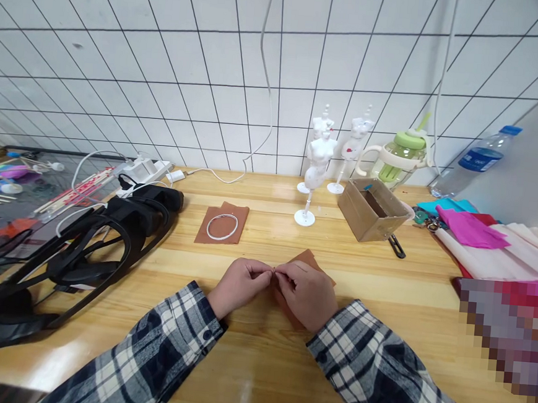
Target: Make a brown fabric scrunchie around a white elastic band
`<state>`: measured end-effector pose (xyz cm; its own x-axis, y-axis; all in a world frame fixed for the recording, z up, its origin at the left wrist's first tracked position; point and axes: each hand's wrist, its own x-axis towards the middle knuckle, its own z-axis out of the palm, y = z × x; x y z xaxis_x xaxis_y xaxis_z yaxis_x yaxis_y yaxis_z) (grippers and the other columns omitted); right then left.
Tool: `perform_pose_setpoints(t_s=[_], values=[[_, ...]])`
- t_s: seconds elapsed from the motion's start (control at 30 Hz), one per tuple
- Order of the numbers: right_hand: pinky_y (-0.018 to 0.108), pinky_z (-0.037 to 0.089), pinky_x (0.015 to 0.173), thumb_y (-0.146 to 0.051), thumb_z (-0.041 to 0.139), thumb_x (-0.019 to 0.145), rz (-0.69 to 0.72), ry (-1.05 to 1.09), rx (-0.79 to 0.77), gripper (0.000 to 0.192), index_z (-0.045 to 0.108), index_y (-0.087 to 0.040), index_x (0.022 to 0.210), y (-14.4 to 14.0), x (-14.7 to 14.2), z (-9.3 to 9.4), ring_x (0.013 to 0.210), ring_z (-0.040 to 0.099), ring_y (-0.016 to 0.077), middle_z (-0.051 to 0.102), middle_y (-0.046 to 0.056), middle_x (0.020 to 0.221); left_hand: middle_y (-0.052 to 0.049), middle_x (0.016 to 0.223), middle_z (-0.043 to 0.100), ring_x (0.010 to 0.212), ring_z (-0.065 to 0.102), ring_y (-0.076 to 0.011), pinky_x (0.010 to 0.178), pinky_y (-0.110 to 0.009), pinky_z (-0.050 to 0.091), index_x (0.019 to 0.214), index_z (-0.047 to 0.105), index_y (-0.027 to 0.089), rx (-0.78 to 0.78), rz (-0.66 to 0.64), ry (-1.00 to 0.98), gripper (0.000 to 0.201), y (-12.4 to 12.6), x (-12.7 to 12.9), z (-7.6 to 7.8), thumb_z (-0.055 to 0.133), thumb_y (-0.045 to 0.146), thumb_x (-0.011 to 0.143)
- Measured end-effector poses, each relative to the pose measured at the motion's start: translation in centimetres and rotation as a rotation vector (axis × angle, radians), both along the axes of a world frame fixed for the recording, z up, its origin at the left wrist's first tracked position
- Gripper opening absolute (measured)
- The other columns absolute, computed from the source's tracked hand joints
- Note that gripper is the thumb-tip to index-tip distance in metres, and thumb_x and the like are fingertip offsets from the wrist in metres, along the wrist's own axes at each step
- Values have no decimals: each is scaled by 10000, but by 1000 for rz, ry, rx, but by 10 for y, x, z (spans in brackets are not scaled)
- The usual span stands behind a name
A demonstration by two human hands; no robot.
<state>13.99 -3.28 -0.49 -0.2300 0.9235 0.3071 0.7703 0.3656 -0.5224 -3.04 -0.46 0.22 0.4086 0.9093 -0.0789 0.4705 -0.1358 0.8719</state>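
My left hand (242, 286) and my right hand (309, 293) meet at the fingertips over the middle of the wooden table. Both are closed in a pinch, and what sits between the fingertips is too small to make out. Under my right hand lies a piece of brown fabric (308, 258), partly covered by the hand. Beyond my left hand, another brown fabric piece (202, 234) rests flat with a thin silvery-white ring (209, 229) on top.
White mini dress forms (317, 162) stand at the back beside a cardboard box (363, 218) and a green-lidded cup (406, 151). A water bottle (480, 159) leans at right near folded fabrics (474, 230). Black headgear (131, 234) and cables occupy the left.
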Motion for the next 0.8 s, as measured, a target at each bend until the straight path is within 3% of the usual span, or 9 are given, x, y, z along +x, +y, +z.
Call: perform_pose_setpoints(t_s=[0.33, 0.8], values=[[262, 441, 679, -238, 561, 867, -4, 187, -87, 143, 702, -246, 889, 4, 2, 0, 762, 629, 141, 713, -18, 832, -46, 720, 712, 684, 615, -159, 645, -225, 464, 738, 729, 120, -72, -10, -105, 321, 2, -2, 0, 547, 363, 844], [234, 431, 654, -215, 530, 888, 75, 73, -18, 188, 712, -257, 907, 0, 1, 0, 758, 633, 133, 714, -10, 853, -21, 607, 663, 591, 572, -133, 570, -204, 436, 633, 689, 125, -81, 20, -73, 257, 4, -3, -5, 554, 293, 772]])
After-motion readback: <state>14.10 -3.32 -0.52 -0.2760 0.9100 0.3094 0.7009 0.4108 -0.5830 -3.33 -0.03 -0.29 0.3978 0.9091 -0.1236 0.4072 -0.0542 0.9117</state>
